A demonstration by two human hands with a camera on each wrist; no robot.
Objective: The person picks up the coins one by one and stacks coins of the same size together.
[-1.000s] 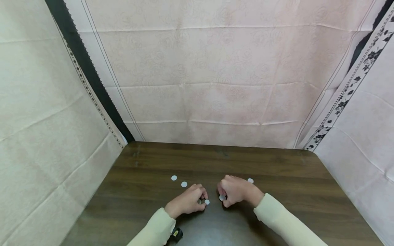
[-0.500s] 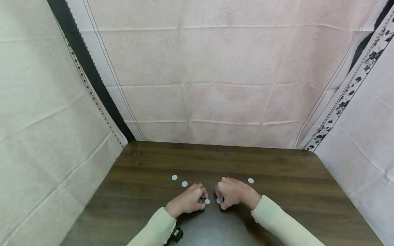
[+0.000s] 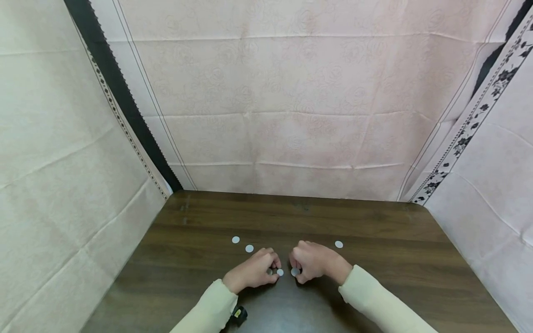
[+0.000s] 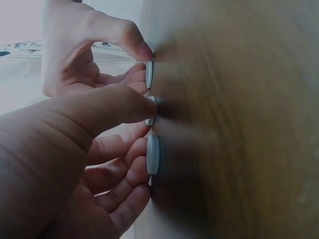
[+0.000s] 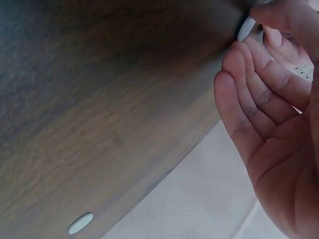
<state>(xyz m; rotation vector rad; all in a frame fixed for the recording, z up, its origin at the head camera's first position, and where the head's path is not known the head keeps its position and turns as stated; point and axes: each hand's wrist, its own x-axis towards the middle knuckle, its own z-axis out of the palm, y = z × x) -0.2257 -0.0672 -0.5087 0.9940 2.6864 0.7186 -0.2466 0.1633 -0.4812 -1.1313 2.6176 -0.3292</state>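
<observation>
My left hand (image 3: 255, 269) pinches a small white round disc (image 3: 280, 273) between thumb and index finger at the tabletop. Behind it, beside the curled other fingers of that hand, lies another white disc (image 4: 153, 154), partly covered in the head view. Facing it, my right hand (image 3: 317, 262) pinches a third white disc (image 3: 295, 272) between thumb and fingertips, low against the wood. A short gap separates the two pinched discs. In the left wrist view the left thumb hides part of its disc (image 4: 151, 121).
Two more white discs, a far one (image 3: 235, 239) and a nearer one (image 3: 249, 249), lie beyond the left hand. One disc (image 3: 339, 244) sits behind the right wrist. Pale cloth (image 3: 291, 115) encloses the wooden table (image 3: 200, 277) at the back and sides.
My right hand has slid its disc left and slightly nearer the body, closer to the left hand's disc. The left hand has stayed in place.
</observation>
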